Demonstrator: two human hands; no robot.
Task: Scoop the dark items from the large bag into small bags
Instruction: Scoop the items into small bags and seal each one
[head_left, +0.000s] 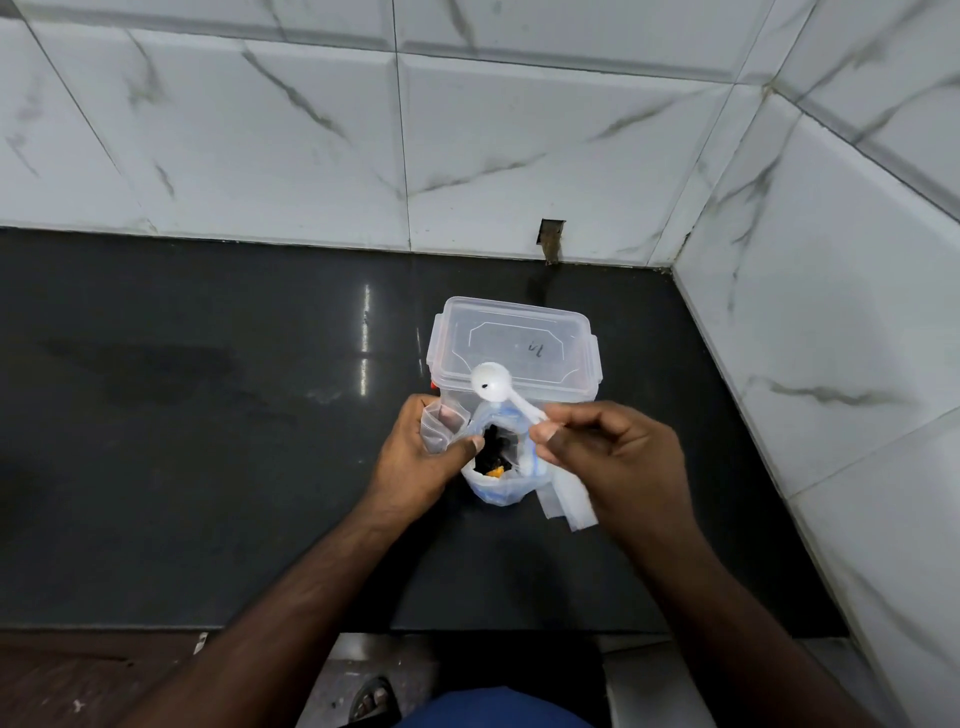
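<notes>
White marble-look tiles back a dark polished worktop (208, 415). At centre frame stands a clear lidded container (514, 348), and just below it the large bag (498, 467) sits open, dark items (493, 447) inside. The left hand (421, 457) pinches the bag's rim along with what looks like a small bag (439, 421). The right hand (608, 452) has its fingers closed on a white spoon (493, 384), bowl raised above the opening.

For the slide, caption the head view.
Left hand holds the bag open; right hand lifts a spoon.
</notes>
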